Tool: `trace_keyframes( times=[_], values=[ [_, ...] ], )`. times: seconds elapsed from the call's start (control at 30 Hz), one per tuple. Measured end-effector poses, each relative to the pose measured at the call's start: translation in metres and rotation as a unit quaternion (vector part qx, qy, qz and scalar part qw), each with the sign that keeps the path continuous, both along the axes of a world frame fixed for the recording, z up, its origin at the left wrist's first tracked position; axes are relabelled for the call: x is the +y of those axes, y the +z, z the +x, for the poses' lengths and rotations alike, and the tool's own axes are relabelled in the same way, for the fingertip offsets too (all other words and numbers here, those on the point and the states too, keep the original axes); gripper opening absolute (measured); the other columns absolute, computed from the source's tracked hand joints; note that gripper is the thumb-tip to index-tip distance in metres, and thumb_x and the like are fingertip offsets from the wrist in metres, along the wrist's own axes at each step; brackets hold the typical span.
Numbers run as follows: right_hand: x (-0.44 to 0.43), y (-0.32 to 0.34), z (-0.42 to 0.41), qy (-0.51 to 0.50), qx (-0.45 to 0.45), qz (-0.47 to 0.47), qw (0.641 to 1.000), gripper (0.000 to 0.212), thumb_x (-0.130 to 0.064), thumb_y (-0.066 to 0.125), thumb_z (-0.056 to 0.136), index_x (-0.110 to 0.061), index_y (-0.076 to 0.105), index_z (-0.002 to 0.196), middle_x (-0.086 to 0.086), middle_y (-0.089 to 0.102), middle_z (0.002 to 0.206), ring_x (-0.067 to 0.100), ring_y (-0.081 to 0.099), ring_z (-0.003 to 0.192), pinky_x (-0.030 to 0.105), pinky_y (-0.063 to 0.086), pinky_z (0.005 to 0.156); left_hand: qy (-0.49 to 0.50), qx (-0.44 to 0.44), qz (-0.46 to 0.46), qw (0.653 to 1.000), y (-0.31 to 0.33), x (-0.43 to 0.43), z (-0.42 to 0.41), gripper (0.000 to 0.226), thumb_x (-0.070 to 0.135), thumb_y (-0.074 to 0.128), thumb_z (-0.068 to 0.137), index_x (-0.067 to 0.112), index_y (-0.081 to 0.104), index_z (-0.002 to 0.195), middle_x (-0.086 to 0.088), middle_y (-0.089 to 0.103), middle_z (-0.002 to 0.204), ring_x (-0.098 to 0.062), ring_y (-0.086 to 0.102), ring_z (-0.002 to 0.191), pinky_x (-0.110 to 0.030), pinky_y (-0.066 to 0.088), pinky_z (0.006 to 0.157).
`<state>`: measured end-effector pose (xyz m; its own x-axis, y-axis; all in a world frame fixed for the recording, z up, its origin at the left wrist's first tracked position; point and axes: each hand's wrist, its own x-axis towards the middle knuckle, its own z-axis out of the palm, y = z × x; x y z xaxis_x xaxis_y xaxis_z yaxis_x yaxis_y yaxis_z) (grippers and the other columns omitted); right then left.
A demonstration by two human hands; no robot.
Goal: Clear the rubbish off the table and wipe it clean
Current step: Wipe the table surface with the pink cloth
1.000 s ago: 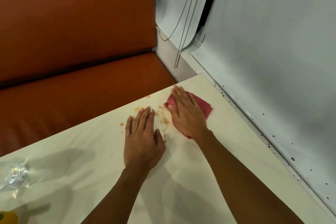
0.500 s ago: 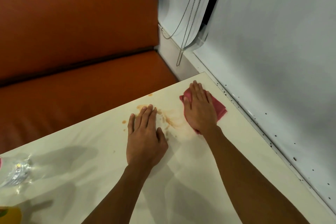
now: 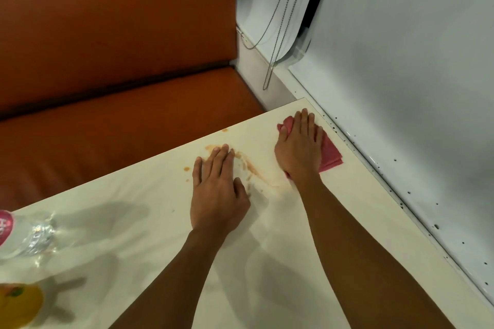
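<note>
A person's right hand (image 3: 298,149) presses a folded pink cloth (image 3: 331,154) flat on the far corner of a cream tabletop (image 3: 133,235), beside the white wall (image 3: 401,88), its grip open with the fingers straight. The left hand (image 3: 216,189) rests palm-down nearby, grip likewise open and holding nothing, fingertips touching the brown stains (image 3: 250,167) smeared between the two hands. A crushed clear plastic bottle (image 3: 26,235) lies at the tabletop's left edge. Nearer the camera is a blurred yellow object (image 3: 18,302), possibly a wrapper. An orange bench (image 3: 107,128) stands beyond.
</note>
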<state>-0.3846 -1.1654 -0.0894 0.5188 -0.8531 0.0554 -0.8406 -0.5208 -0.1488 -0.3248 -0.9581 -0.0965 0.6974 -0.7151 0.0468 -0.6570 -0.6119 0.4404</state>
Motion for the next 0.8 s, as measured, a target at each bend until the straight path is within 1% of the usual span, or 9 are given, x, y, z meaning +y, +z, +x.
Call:
trace_keyframes(
  times=[0.1,0.17,0.23,0.33,0.43,0.53,0.63,0.7,0.8],
  values=[
    [0.037,0.000,0.014,0.065,-0.007,0.003,0.998,0.069,-0.047,0.007,0.108,-0.010,0.013,0.167,0.009,0.011,0.176,0.026,0.006,0.163,0.050,0.009,0.132,-0.003,-0.010,0.011,1.000,0.000,0.004,0.001,0.067,0.045,0.033,0.100,0.022,0.033,0.163,0.003,0.024,0.173,-0.017,0.015,0.162,-0.047,-0.001,0.132],
    [0.063,-0.002,-0.020,0.159,0.013,-0.008,0.987,0.067,-0.050,0.010,0.111,-0.015,0.013,0.168,0.004,0.009,0.175,0.022,0.005,0.163,0.044,0.009,0.132,-0.003,-0.011,0.009,1.000,0.000,0.005,0.001,0.067,0.044,0.034,0.100,0.021,0.034,0.163,0.001,0.025,0.173,-0.018,0.016,0.161,-0.047,0.001,0.133],
    [0.068,-0.004,-0.063,0.195,0.005,-0.006,0.981,0.064,-0.051,0.019,0.112,-0.020,0.015,0.168,-0.003,0.011,0.175,0.017,0.007,0.162,0.041,0.010,0.132,-0.003,-0.007,0.007,1.000,0.001,0.006,0.001,0.067,0.044,0.034,0.099,0.021,0.034,0.163,0.002,0.025,0.173,-0.019,0.016,0.161,-0.048,0.003,0.132],
    [0.032,-0.002,-0.071,0.095,0.001,-0.005,0.995,0.064,-0.049,0.015,0.112,-0.017,0.014,0.168,0.000,0.011,0.176,0.020,0.007,0.163,0.047,0.014,0.131,-0.005,0.001,0.004,1.000,0.002,0.003,0.004,0.068,0.046,0.031,0.099,0.023,0.033,0.163,0.003,0.023,0.173,-0.018,0.014,0.162,-0.048,0.000,0.132],
    [0.023,0.002,-0.030,-0.004,-0.003,-0.002,1.000,0.070,-0.047,0.009,0.109,-0.010,0.016,0.167,0.008,0.014,0.175,0.027,0.009,0.162,0.050,0.012,0.131,-0.003,0.008,-0.002,1.000,0.004,0.001,0.003,0.068,0.045,0.030,0.098,0.023,0.033,0.163,0.003,0.023,0.173,-0.017,0.013,0.162,-0.047,-0.002,0.132],
    [0.071,0.000,-0.021,0.087,0.000,-0.008,0.996,0.066,-0.047,0.011,0.111,-0.011,0.017,0.167,0.008,0.014,0.175,0.025,0.008,0.163,0.047,0.009,0.132,-0.003,0.011,-0.013,1.000,0.003,0.006,0.004,0.068,0.041,0.034,0.098,0.019,0.035,0.162,0.001,0.025,0.173,-0.017,0.014,0.161,-0.047,0.000,0.132],
    [0.113,-0.002,-0.080,0.189,0.018,0.001,0.982,0.066,-0.053,0.015,0.112,-0.019,0.013,0.169,-0.001,0.008,0.176,0.017,0.004,0.163,0.040,0.008,0.132,-0.013,0.022,-0.026,0.999,0.003,0.011,0.004,0.067,0.037,0.037,0.096,0.019,0.040,0.160,0.001,0.029,0.172,-0.017,0.017,0.161,-0.048,0.002,0.132],
    [0.101,-0.001,-0.106,0.163,0.024,0.006,0.986,0.066,-0.054,0.015,0.112,-0.021,0.009,0.169,-0.004,0.006,0.176,0.016,0.002,0.163,0.041,0.010,0.132,-0.020,0.037,-0.036,0.998,0.005,0.012,0.005,0.066,0.036,0.039,0.095,0.020,0.042,0.159,0.002,0.030,0.171,-0.016,0.018,0.161,-0.048,0.003,0.133],
    [0.062,0.001,-0.087,0.033,0.007,-0.006,0.999,0.069,-0.051,0.014,0.110,-0.013,0.012,0.168,0.004,0.010,0.176,0.024,0.009,0.163,0.048,0.014,0.131,-0.031,0.068,-0.056,0.996,0.010,0.015,0.008,0.064,0.032,0.044,0.095,0.018,0.046,0.157,0.002,0.033,0.170,-0.018,0.021,0.160,-0.047,0.005,0.133]
  ],
)
